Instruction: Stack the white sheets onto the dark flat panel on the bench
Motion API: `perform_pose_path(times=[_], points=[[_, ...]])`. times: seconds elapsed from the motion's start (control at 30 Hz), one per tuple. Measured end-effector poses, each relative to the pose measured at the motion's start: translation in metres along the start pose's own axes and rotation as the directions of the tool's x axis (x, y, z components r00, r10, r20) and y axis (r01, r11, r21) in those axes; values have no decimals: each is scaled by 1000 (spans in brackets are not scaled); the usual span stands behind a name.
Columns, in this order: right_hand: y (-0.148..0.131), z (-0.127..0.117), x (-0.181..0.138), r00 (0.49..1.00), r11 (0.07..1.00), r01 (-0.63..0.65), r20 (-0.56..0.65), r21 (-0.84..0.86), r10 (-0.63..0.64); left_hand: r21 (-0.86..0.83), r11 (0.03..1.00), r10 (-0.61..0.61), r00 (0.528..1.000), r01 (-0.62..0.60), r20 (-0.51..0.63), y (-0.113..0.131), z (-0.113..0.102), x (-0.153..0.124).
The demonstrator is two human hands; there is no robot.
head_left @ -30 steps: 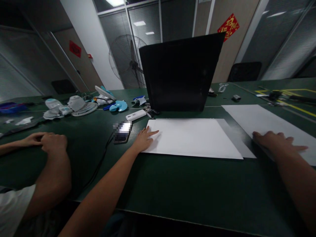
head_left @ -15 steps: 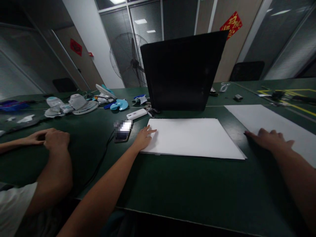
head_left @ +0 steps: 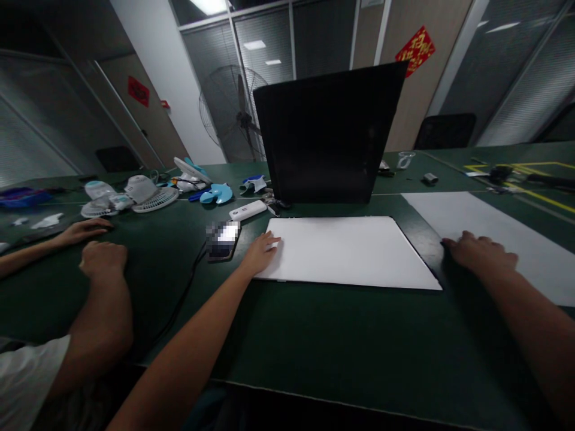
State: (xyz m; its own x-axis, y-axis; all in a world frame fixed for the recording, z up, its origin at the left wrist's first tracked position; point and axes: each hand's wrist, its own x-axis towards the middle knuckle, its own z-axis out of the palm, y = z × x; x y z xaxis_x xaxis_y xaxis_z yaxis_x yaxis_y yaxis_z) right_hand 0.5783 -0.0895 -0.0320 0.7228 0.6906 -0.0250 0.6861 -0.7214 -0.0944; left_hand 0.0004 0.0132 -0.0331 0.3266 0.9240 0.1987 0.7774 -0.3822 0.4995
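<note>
A white sheet lies flat on the dark green table in front of me. My left hand rests on its left edge, fingers stretched flat. My right hand lies palm down on the table between that sheet and a second white sheet to the right, fingers extended and touching the second sheet's near left edge. Neither hand holds anything. A phone with a lit screen lies just left of my left hand.
A black upright board stands behind the sheet. Another person's arms rest on the table at the left. Small fan parts and a white power bank lie at the back left. A black cable trails from the phone.
A grey sheet that stuck out at the white sheet's right edge is no longer visible. My right hand slid left. The other person's far hand moved away from the near one.
</note>
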Motion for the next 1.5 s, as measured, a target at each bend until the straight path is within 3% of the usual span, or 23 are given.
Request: perform_pose_path(times=[0.57, 0.77, 0.9, 0.97, 1.03, 1.13, 1.23, 1.3, 1.4, 1.5], points=[[-10, 10, -5, 996, 1000, 12, -92, 28, -9, 52, 998, 30, 1000, -30, 0, -6, 3, 2], [-5, -8, -17, 986, 995, 99, -134, -23, -102, 48, 999, 26, 1000, -26, 1, -3, 2, 1], [8, -24, -16, 965, 992, 41, -264, 122, -7, 38, 999, 30, 1000, -30, -9, -2, 1, 1], [6, -29, -19, 907, 956, 49, -414, 290, 79, 38, 999, 33, 999, -32, -13, -2, 1, 1], [-2, -31, -26, 802, 896, 142, -580, 422, 146, 34, 999, 36, 999, -36, -15, -3, 1, 1], [-19, -28, -41, 634, 838, 352, -765, 418, 115, 21, 999, 45, 999, -44, -27, -5, 2, 1], [-30, -21, -54, 497, 782, 569, -864, 253, -82, 9, 999, 52, 998, -52, -40, -6, 3, 1], [-36, -17, -63, 394, 692, 714, -877, 104, -275, -7, 999, 37, 998, -38, -59, -6, 4, 1], [-48, -17, -79, 211, 459, 885, -810, -79, -547, -49, 999, -26, 995, 21, -96, -6, 4, 1], [-64, -21, -97, 51, 188, 974, -685, -127, -727, -130, 989, -84, 990, 69, -115, -6, 5, 1]])
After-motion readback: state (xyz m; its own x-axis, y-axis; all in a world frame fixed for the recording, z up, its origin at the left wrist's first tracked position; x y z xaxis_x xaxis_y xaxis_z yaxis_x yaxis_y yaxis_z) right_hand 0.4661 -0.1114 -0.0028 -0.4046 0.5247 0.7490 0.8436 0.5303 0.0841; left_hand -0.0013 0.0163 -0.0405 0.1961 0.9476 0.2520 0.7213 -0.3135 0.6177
